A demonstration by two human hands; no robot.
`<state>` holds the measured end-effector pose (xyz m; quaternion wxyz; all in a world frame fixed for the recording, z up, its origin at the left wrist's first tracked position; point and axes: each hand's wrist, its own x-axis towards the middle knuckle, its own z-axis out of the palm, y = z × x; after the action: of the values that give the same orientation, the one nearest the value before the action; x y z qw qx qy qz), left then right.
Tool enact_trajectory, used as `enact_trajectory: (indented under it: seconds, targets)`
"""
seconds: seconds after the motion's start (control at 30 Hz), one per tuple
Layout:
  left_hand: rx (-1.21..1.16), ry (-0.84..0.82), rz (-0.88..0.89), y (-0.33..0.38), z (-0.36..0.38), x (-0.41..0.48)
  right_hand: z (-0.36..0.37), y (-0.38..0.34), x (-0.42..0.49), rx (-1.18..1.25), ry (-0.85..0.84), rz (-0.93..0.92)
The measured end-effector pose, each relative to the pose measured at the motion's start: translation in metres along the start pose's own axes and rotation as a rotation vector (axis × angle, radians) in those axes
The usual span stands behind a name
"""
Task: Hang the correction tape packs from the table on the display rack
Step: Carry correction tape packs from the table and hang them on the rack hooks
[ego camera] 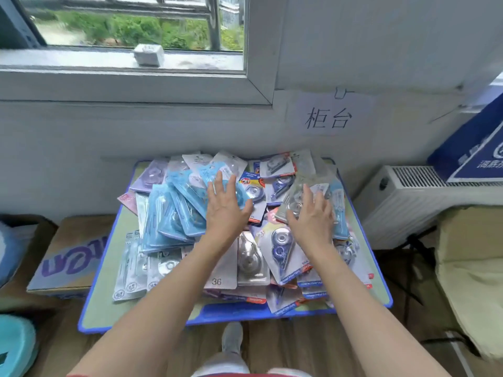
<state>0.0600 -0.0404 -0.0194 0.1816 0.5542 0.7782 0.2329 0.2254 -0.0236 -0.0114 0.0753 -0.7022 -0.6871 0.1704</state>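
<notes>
Several correction tape packs [280, 251] lie heaped on a low table with a blue rim [89, 319] under the window. A bunch of light blue packs [174, 213] fills the left of the heap. My left hand [226, 208] lies flat on the blue packs with its fingers spread. My right hand [311, 213] reaches over the right of the heap, its fingers straight and touching a clear grey pack [292, 198] that sits tilted. No display rack is in view.
A cardboard box [68, 257] stands left of the table and a white radiator [424, 202] to the right, with a blue box [473, 148] on it. A paper sign [329, 115] hangs on the wall. My shoe [232, 338] is by the table's front edge.
</notes>
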Motion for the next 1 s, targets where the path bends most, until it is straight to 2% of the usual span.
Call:
enact_trajectory:
  seconds: [0.17, 0.53, 0.77, 1.0]
  targets:
    - [0.167, -0.070, -0.067, -0.003, 0.013, 0.050, 0.010, -0.013, 0.038, -0.071, -0.089, 0.140]
    - [0.254, -0.174, -0.150, -0.012, 0.035, 0.093, 0.026, -0.021, 0.068, -0.165, -0.170, 0.287]
    - [0.277, -0.134, -0.132, -0.010, 0.039, 0.109, 0.027, -0.016, 0.076, -0.197, -0.158, 0.237]
    - [0.304, -0.188, -0.202, -0.008, 0.036, 0.120, 0.022, 0.000, 0.077, -0.106, -0.115, 0.172]
